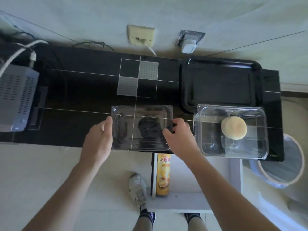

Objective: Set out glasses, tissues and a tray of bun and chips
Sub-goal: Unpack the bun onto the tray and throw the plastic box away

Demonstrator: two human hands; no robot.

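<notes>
Overhanging the surface's (83, 90) near edge, the empty clear clamshell container (141, 127) could tip floorward: left hand (98, 140) presses flat against its left wall, right hand (178, 135) pinches its right rim. Bun (234, 128) sits in the clamshell (206, 147) right of it, chips can (163, 174) below.

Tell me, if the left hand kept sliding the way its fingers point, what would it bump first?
Probably nothing soon. The left hand holds the clear lid at its side, fingers pointing toward the wall. Ahead lies bare black counter; depth is hard to judge.
</notes>
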